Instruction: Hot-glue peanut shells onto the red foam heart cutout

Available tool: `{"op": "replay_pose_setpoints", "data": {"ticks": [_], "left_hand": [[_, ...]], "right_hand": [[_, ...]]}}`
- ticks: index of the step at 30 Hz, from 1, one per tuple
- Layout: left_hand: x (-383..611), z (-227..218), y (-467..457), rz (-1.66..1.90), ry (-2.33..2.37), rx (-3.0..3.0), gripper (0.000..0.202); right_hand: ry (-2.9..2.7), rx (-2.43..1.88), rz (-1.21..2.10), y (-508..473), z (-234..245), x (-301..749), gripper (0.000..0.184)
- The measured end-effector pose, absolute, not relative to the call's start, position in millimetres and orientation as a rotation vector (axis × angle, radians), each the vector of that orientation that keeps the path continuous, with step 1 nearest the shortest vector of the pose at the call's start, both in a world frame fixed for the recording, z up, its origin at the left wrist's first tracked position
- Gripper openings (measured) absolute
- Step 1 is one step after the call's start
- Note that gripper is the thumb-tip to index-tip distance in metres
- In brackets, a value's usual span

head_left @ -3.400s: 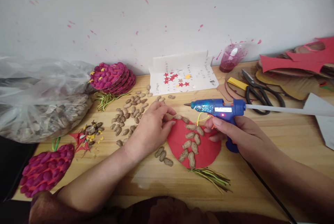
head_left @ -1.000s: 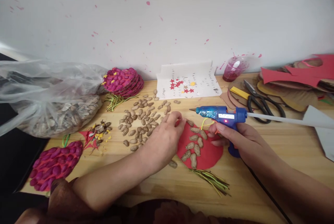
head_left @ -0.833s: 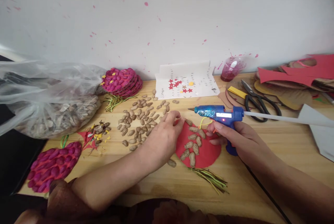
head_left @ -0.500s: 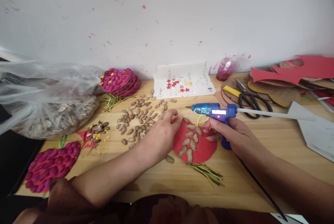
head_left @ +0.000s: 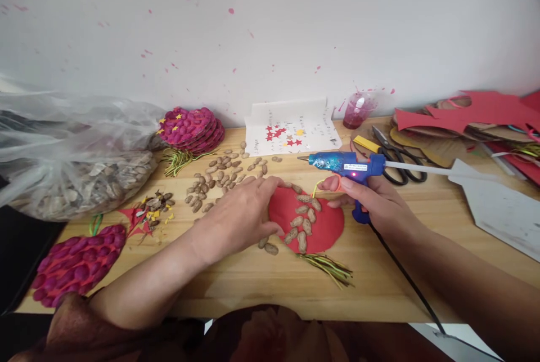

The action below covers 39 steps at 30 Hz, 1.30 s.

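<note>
My right hand (head_left: 388,207) grips the handle of a blue glue gun (head_left: 331,162), nozzle to the left, its small red light lit and a long white glue stick out of the back. Below it lies a red rounded cutout (head_left: 328,232) with several unshelled peanuts (head_left: 302,242) on it, a yellow cord loop on top and a green-brown tassel (head_left: 327,268) at the bottom. My left hand (head_left: 240,213) is at the cutout's left edge, thumb and fingers apart, nothing seen between them. Loose peanuts (head_left: 221,170) lie beyond it, some hidden behind the hand.
A plastic bag (head_left: 80,182) stands at left, near a pink-studded ornament (head_left: 78,266) and a stack of similar ones (head_left: 189,128). Behind are paper with stars (head_left: 312,120), a pink-stained cup (head_left: 358,110) and black-handled scissors (head_left: 399,162). Red scraps (head_left: 472,114) lie at right.
My left hand has moved back left from the cutout's top edge and its fingers have spread. The glue gun stays above the cutout in my right hand; the whole view has shifted slightly.
</note>
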State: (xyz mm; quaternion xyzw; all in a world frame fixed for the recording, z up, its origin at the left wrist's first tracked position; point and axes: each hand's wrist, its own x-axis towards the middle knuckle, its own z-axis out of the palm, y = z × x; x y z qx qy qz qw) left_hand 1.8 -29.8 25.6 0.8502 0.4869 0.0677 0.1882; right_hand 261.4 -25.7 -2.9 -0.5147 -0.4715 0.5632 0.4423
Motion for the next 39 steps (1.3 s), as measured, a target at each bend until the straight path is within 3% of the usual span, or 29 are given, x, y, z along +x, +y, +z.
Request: {"op": "replay_pose_setpoints", "data": {"ticks": [7, 15, 23, 35, 39], "left_hand": [[1, 17, -23, 0.149, 1.434, 2.467, 0.079], [-1, 13, -14, 0.289, 1.499, 2.502, 0.055], [-20, 42, -3, 0.045, 1.72, 2.303, 0.025], [-37, 46, 8, -0.014, 2.019, 2.276, 0.03], [-36, 47, 7, -0.129, 2.112, 2.297, 0.043]], "right_hand": [[-1.182, -1.388, 1.376, -21, -3, 263, 0.031], [-1.237, -1.437, 1.226, -20, 0, 265, 0.032], [-1.154, -1.416, 1.315, -19, -5, 265, 0.029], [-1.183, -1.376, 1.346, -20, -5, 264, 0.026], [-1.148, -1.385, 1.303, -20, -6, 264, 0.025]]}}
